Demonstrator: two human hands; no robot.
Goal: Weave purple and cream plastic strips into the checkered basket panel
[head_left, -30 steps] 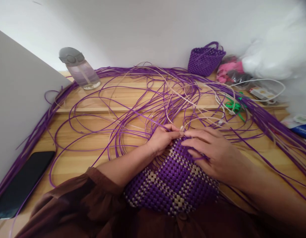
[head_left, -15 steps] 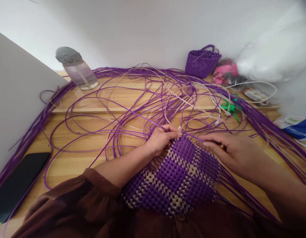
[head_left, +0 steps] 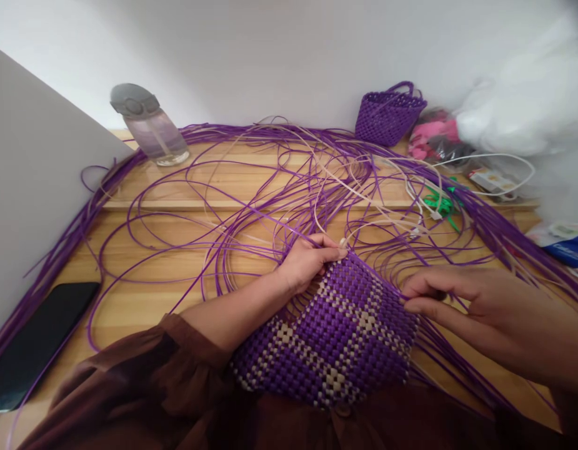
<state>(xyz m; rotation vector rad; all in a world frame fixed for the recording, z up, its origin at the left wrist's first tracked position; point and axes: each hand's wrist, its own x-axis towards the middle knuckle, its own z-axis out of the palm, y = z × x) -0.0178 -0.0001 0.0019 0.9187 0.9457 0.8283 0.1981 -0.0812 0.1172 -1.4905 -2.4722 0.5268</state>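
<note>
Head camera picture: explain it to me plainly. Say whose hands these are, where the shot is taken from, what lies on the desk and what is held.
The camera sits on a person's head, looking down at their own bare hands. The left hand grips the top edge of a purple and cream woven panel. The right hand pinches a purple strand at the panel's right edge. Loose purple strips sprawl over the wooden desk. Also there: a water bottle, a small purple basket and a dark phone.

head view, looking down, close over table [head_left: 143,294]
</note>
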